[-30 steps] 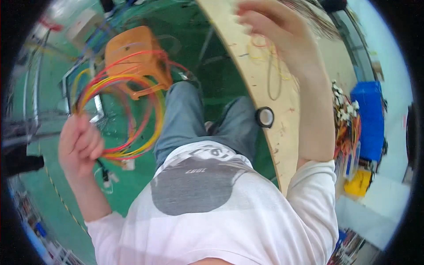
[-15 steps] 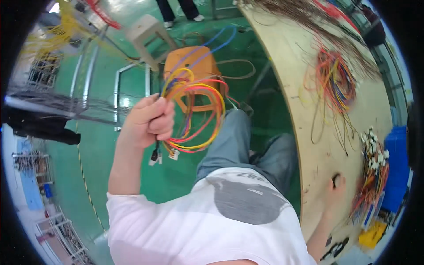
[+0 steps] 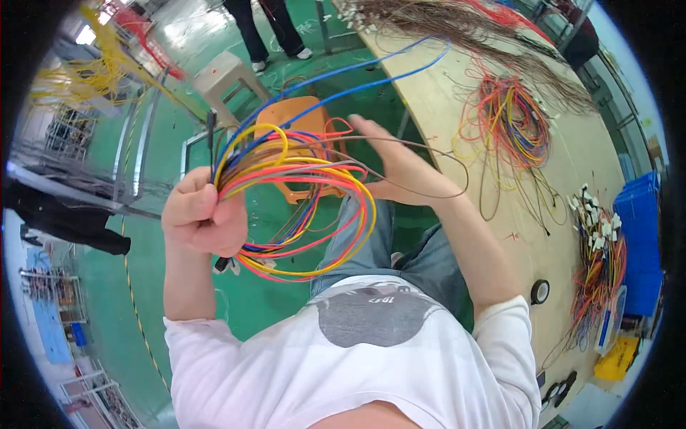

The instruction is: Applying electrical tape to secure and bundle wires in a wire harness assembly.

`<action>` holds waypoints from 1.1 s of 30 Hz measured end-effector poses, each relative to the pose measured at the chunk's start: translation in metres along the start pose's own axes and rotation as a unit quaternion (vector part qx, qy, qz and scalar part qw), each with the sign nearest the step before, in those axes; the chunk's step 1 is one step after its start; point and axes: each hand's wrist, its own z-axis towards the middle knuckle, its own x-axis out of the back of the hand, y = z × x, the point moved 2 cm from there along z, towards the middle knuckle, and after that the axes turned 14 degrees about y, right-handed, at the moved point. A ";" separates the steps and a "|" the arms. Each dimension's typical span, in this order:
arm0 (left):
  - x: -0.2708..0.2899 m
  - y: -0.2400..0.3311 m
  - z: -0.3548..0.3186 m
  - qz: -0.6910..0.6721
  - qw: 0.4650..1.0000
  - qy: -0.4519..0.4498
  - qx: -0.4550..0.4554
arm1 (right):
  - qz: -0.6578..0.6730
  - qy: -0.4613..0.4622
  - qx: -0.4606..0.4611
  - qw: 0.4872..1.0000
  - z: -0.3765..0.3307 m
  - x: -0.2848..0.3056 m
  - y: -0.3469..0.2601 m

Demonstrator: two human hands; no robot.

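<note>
My left hand [image 3: 206,214] is closed round one side of a coiled wire bundle [image 3: 368,207] of yellow, red, blue and brown wires. A long blue loop [image 3: 343,87] sticks out of the coil toward the upper right, over the table's edge. Dark connector ends [image 3: 223,264] show just below the fist. My right hand [image 3: 404,168] is at the coil's right side, fingers stretched and apart, with a thin brown wire loop passing across it. Whether the palm touches the wires I cannot tell. A roll of black tape [image 3: 540,291] lies on the table.
The wooden table [image 3: 450,107] on my right bears another coloured wire coil [image 3: 516,125], a bundle with white connectors [image 3: 599,229] and brown wires at the far end. Beyond the coil stand an orange stool [image 3: 289,114] and a grey stool [image 3: 227,79]. A blue bin [image 3: 638,243] is at the far right.
My right hand has left the tape roll on the table and come over to the wire coil, opening. My left hand has shifted slightly left with the coil, and the blue loop reaches farther right.
</note>
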 end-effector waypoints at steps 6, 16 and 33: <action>0.027 0.028 -0.056 0.012 0.985 0.101 -0.140 | 0.189 -0.151 -0.231 0.942 0.007 -0.013 0.012; 0.083 0.043 -0.088 0.050 0.817 0.500 -0.282 | -0.048 -0.044 -0.215 0.974 -0.012 0.025 0.012; 0.008 -0.036 0.013 0.524 0.848 0.074 0.027 | -0.083 -0.113 0.207 0.968 0.059 -0.002 -0.117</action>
